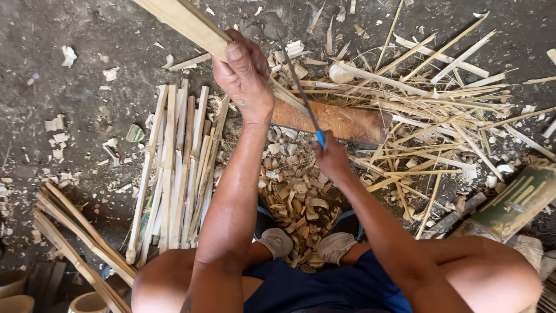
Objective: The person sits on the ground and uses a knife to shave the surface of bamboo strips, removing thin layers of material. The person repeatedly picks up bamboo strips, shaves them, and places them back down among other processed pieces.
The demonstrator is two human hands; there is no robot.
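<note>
My left hand (244,74) grips a long pale bamboo slat (185,22) that slants from the upper left down onto a reddish wooden block (341,123). In my right hand (331,157) is a knife with a blue handle end (320,139); its dark thin blade (298,78) points up and away, close beside the slat. Below my hands lies a heap of short bamboo chips (295,191) between my two feet in pale shoes (307,244).
A row of split bamboo strips (174,168) lies on the dirt floor to the left, with darker strips (75,237) further left. Thin slivers and offcuts (440,104) pile up at the right. A green bamboo section (512,203) rests by my right knee.
</note>
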